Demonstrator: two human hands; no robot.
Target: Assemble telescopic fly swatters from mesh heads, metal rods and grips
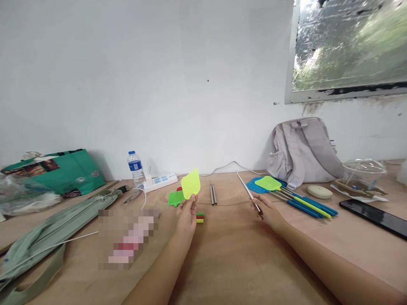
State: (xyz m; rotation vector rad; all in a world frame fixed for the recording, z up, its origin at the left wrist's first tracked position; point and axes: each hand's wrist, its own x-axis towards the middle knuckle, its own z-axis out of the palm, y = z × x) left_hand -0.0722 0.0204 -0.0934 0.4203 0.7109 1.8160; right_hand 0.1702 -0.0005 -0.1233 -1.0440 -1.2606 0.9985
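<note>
My left hand (188, 212) pinches the lower end of a yellow fly swatter head (191, 184), held up off the table. Behind that hand lie a green swatter head (176, 198) and a bit of a red one (179, 189). Green, red and yellow handles (200, 218) stick out beside my left wrist, partly hidden by it. My right hand (266, 210) is closed around the lower end of a thin metal rod (244, 184) that tilts up to the left. Between my hands, two metal rods (213, 195) lie side by side on the table.
Right of my right hand lie several fly swatters with blue and yellow handles (313, 207). Beyond are a backpack (302, 148), a round white case (319, 192), a plastic bowl (364, 173) and a phone (375, 216). Leftward stand a power strip (160, 181), a bottle (136, 167) and a green bag (70, 171).
</note>
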